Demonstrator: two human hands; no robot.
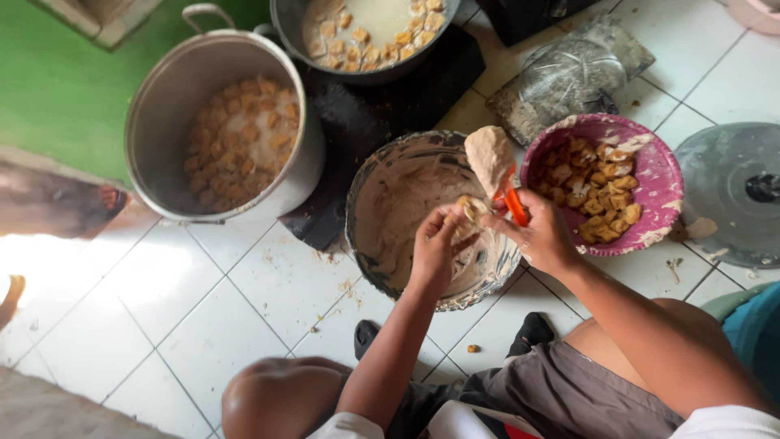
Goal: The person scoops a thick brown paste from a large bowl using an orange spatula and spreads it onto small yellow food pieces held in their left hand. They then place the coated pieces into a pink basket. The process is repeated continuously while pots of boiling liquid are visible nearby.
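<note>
View from above of a person seated on a white tiled floor (203,325), knees showing at the bottom of the frame. In the centre, the left hand (439,248) is curled around a small piece of fried tofu (471,207), pinching it between thumb and fingers over a batter bowl (382,211) smeared inside with pale paste. The right hand (540,236) is clenched on the orange handle of a spatula (496,162), whose blade is loaded with a thick lump of the same paste and points toward the top of the frame.

Just right of centre sits a pink bowl (658,175) holding more golden tofu pieces. At upper left, a big metal pot (162,114) is partly filled with coated pieces. At the top centre, a dark pan (284,28) of oil holds frying pieces, resting on a black stove (357,122). A grey round lid (731,195) lies at the right edge, and a clear crumpled plastic bag (569,77) lies at upper right.

Possible trouble: the paste lump looks heavy and could slide off the blade onto the floor, and slippery fingers could drop the tofu into the batter. The hot oil is close to the bare forearms.

No labels, signs or printed packages can be seen.
</note>
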